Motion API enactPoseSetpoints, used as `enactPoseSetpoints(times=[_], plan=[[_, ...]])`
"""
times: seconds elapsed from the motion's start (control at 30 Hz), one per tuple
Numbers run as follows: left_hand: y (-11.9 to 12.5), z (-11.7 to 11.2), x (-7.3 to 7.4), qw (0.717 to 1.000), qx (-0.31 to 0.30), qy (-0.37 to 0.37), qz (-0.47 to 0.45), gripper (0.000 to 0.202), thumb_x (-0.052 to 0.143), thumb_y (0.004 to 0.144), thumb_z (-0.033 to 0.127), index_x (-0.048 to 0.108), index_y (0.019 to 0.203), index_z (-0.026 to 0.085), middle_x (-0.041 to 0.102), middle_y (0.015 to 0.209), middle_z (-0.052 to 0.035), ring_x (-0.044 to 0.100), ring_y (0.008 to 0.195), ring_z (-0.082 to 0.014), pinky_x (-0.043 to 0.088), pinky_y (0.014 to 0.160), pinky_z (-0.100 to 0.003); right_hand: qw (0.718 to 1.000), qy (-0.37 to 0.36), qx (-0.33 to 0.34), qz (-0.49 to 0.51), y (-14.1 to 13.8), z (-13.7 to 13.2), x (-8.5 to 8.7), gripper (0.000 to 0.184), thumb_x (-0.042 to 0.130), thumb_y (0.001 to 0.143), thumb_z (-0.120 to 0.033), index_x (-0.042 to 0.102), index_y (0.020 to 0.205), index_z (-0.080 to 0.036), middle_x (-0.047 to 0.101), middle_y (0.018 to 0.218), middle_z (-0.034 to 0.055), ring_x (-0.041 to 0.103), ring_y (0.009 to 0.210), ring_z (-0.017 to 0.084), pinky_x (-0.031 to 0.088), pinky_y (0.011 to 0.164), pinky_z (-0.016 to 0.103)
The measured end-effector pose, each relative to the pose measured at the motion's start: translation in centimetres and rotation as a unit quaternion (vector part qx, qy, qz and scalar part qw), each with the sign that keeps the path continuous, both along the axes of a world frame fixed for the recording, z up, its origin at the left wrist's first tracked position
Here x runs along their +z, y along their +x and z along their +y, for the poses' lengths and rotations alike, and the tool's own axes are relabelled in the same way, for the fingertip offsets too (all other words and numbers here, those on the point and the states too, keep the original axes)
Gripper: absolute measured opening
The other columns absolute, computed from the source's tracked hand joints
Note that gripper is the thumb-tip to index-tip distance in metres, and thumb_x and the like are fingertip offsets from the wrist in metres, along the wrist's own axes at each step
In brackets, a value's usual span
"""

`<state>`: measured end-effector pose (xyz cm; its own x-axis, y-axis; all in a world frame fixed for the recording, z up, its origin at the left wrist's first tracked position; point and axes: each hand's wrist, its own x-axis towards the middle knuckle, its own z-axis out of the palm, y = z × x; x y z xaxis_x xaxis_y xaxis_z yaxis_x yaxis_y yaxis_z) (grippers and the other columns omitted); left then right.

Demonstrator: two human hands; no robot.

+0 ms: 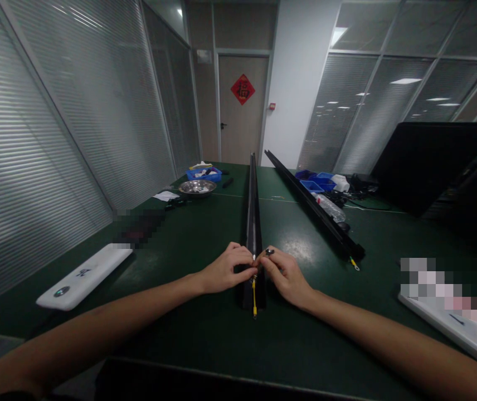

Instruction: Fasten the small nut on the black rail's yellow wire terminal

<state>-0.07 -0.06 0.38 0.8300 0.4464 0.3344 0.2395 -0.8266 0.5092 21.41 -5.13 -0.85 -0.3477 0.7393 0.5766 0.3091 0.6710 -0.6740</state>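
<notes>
A long black metal channel [252,217] lies lengthwise on the green table, its near end between my forearms. Over that end my left hand [229,268] and my right hand [285,277] meet, thumbs and fingertips pinched close together. Whatever is between the fingertips is too small and covered to name. Just below them a short yellow wire [254,295] with a ring terminal hangs toward the channel's near end. A small shiny round piece [269,252], perhaps a ring, shows at my right fingers.
To the right lies a second black channel [317,209] with a yellow ring-terminal wire [353,264]. Blue bins [317,184] and a plastic bottle [331,208] stand beyond. A metal bowl [197,188], a blue basket [205,175] and a white device [86,278] are on the left.
</notes>
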Motion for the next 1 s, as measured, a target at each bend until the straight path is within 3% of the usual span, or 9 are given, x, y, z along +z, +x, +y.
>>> enactPoseSetpoints(times=[1.0], plan=[[0.02, 0.00, -0.16, 1.000, 0.005, 0.006, -0.007, 0.017, 0.060, 0.101, 0.030, 0.068, 0.093, 0.018, 0.072, 0.097, -0.0026, 0.063, 0.101, -0.0192, 0.032, 0.101, -0.035, 1.000, 0.010, 0.018, 0.017, 0.04, 0.45, -0.57, 0.032, 0.044, 0.109, -0.028, 0.069, 0.091, -0.019, 0.065, 0.087, 0.0039, 0.062, 0.081, 0.018, 0.047, 0.076, 0.030]])
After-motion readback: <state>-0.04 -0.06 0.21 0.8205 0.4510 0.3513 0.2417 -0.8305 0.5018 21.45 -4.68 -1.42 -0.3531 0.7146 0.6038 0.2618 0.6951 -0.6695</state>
